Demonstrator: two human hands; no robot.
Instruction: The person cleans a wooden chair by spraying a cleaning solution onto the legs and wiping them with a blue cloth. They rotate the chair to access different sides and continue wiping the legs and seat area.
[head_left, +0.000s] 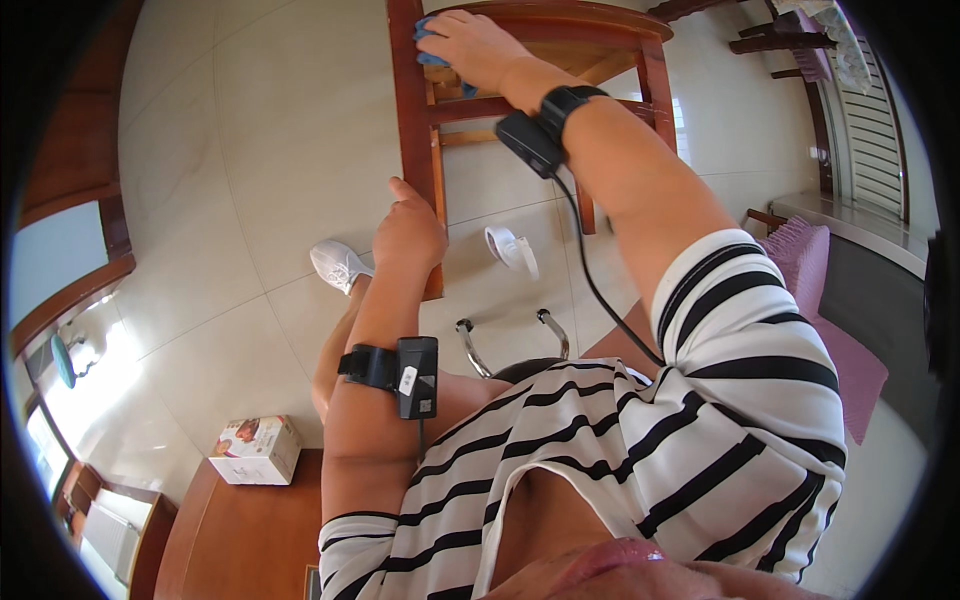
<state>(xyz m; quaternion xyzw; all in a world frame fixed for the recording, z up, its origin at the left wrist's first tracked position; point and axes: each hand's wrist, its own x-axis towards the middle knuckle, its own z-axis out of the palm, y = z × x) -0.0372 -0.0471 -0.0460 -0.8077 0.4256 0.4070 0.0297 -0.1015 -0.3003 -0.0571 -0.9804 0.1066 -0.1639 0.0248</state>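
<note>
A reddish-brown wooden chair (417, 127) lies before me, its long straight post running down the middle of the view. My right hand (476, 46) presses a blue cloth (429, 58) against the upper part of that post. Lower down, my left hand (409, 231) grips the same post near its lower end, thumb pointing up along it. A black strapped device with a cable sits on each forearm.
White slippers or similar white items (511, 251) lie on the tiled floor, near a chrome-legged stool (553, 334). A printed cardboard box (256, 450) rests on a wooden cabinet (240, 525). Pink fabric (851, 367) hangs at the right; wooden furniture (71, 142) stands at the left.
</note>
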